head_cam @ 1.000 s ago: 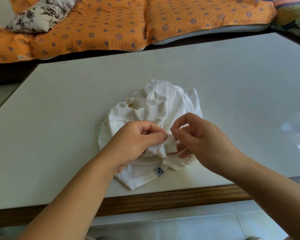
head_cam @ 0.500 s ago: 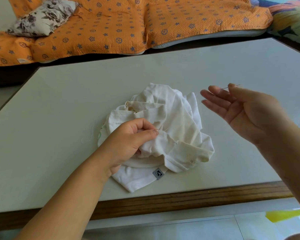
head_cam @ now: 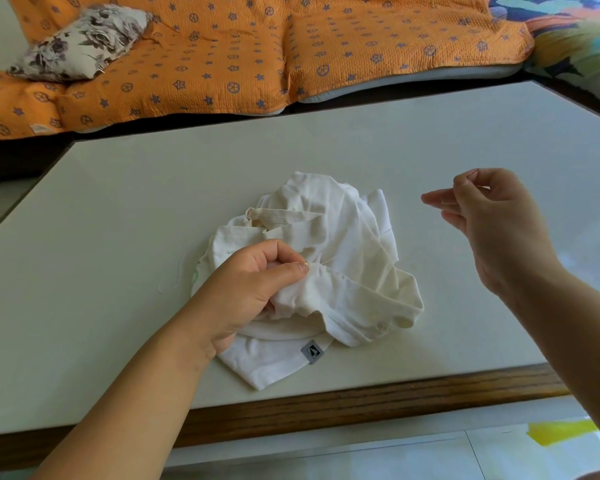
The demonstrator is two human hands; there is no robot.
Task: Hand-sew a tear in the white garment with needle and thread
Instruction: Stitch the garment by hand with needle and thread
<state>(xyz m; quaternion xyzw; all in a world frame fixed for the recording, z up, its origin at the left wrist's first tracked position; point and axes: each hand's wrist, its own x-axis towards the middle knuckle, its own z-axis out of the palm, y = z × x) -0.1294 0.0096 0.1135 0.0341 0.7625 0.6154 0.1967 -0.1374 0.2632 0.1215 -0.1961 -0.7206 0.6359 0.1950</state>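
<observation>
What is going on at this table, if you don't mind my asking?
A person is hand-sewing a crumpled white garment that lies on a pale table. The left hand pinches a fold of the cloth near its middle. The right hand is raised off to the right, clear of the cloth, pinching a thin needle between thumb and forefinger. The thread from the needle is too fine to trace.

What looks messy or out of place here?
The garment lies crumpled in a heap on the table, with yellowish stains near its right fold. A loose thread curls on the table just left of it.
</observation>
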